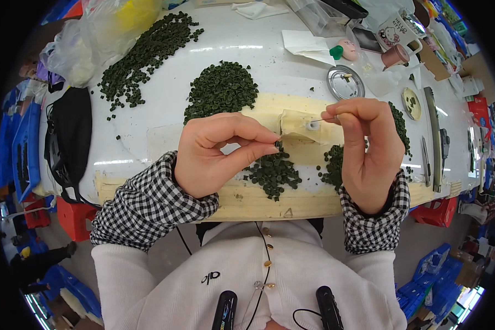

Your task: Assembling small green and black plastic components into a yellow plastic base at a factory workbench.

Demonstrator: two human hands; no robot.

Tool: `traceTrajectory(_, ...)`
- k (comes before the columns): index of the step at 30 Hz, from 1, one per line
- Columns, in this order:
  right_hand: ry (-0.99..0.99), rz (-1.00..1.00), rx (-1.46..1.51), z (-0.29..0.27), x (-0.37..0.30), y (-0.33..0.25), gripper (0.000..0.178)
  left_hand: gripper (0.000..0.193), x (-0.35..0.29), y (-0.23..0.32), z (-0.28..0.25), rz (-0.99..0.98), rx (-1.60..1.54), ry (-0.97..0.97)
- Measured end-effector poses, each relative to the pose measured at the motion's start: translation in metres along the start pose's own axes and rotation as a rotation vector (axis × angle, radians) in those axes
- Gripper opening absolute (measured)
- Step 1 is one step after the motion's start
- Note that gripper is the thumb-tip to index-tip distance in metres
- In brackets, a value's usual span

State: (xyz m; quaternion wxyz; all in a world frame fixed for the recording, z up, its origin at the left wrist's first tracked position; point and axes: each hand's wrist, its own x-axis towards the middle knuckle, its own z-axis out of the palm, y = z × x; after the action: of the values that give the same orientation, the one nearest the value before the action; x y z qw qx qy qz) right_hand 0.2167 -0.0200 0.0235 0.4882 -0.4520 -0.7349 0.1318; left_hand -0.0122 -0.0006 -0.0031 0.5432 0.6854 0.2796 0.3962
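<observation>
A glossy white worktop (165, 110) edged with beige tape carries heaps of small dark-green ring-shaped pieces (221, 89), a round metal lid (345, 82), white paper sheets (307, 45) and a black bag (69, 140).

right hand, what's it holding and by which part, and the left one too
The right hand pinches a thin needle by its rear end. The left hand pinches a small dark green piece at its fingers' tips.

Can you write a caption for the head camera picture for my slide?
Left hand pinches a small dark green ring while right hand holds a thin needle, above green ring piles.
</observation>
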Motion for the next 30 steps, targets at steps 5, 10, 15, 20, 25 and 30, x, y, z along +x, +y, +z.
traceTrajectory(5, -0.184, -0.049, -0.411, 0.0, 0.003, 0.007, 0.009, 0.016, 0.001, 0.0, 0.001, 0.005, 0.002, 0.012)
traceTrajectory(10, -0.267, -0.059, -0.434, -0.001, 0.002, 0.007, 0.013, 0.016, 0.0, -0.002, 0.0, 0.009, 0.002, 0.019)
traceTrajectory(15, -0.046, -0.077, -0.352, -0.005, 0.001, -0.01, 0.024, 0.018, 0.0, 0.001, 0.001, 0.032, -0.088, 0.103)
traceTrajectory(20, -0.283, -0.065, 0.053, 0.003, -0.006, -0.024, 0.035, 0.019, -0.003, 0.003, 0.0, 0.07, -0.077, 0.168)
traceTrajectory(25, -0.412, 0.131, 0.256, 0.011, -0.009, -0.023, 0.041, 0.019, -0.001, 0.001, 0.0, 0.079, -0.084, 0.168)
traceTrajectory(30, -0.404, 0.108, 0.269, 0.013, -0.013, -0.019, 0.039, 0.018, -0.001, 0.001, 0.0, 0.062, -0.071, 0.157)
